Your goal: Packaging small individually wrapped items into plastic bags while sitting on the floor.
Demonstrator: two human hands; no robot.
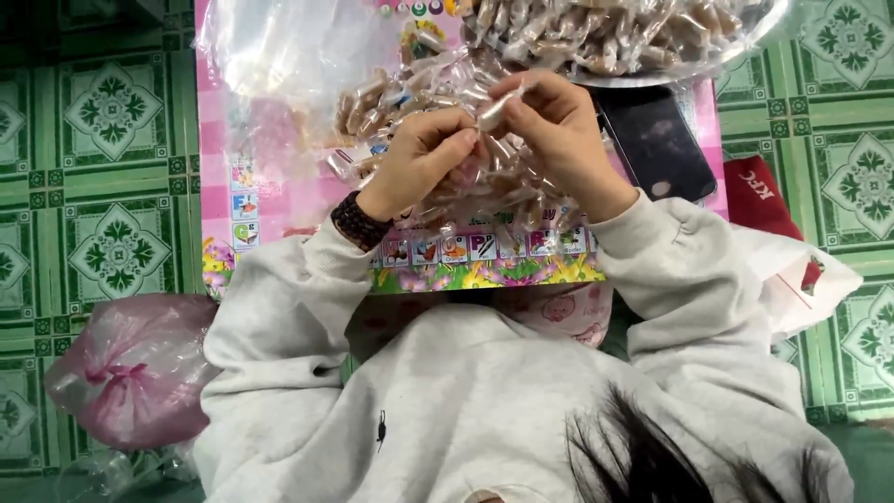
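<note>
My left hand (421, 160), with a dark beaded bracelet at the wrist, and my right hand (562, 140) meet over a clear plastic bag (391, 102) that holds several small brown wrapped candies. Both hands pinch one small wrapped candy (494, 109) between their fingertips, just above the bag. The bag lies on a pink picture mat (279, 200). My grey sleeves cover both forearms.
A clear bowl (736, 42) heaped with wrapped candies stands at the top right. A black phone (656, 140) lies beside my right hand. A tied pink plastic bag (130, 368) sits at lower left, a red and white bag (773, 219) at the right, on green patterned floor tiles (102, 121).
</note>
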